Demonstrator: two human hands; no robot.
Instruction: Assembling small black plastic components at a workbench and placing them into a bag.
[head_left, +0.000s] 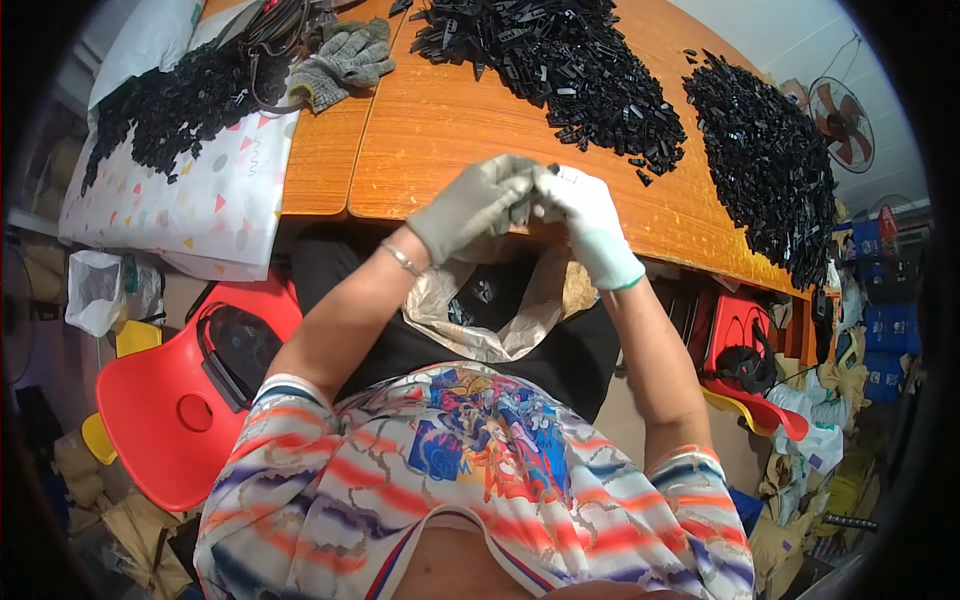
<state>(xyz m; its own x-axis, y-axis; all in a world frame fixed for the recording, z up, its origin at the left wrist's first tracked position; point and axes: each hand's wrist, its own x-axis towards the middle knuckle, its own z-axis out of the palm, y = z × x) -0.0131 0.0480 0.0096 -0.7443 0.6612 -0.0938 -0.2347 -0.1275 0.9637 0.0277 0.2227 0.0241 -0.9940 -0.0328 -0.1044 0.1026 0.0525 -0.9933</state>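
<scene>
My left hand (478, 203), in a grey glove, is closed with its fingertips bent in against the right hand at the table's near edge. My right hand (590, 215), in a white glove with a pale green cuff, is pinched shut. A bit of a small black plastic piece (554, 168) shows at its fingertips; the rest is hidden by the fingers. What the left fingers grip, if anything, cannot be seen. Below the hands, an open beige sack (430, 312) lies between my legs, with some dark pieces inside. Beyond them a large heap of black plastic pieces (560, 70) covers the table.
The brown wooden table (430, 140) carries another black heap (765, 160) at right and a third heap (180, 115) on a patterned sheet (225, 215) at left. Grey knitted gloves (345, 65) lie at the back. Red chairs (160, 400) stand either side; a fan (842, 125) is far right.
</scene>
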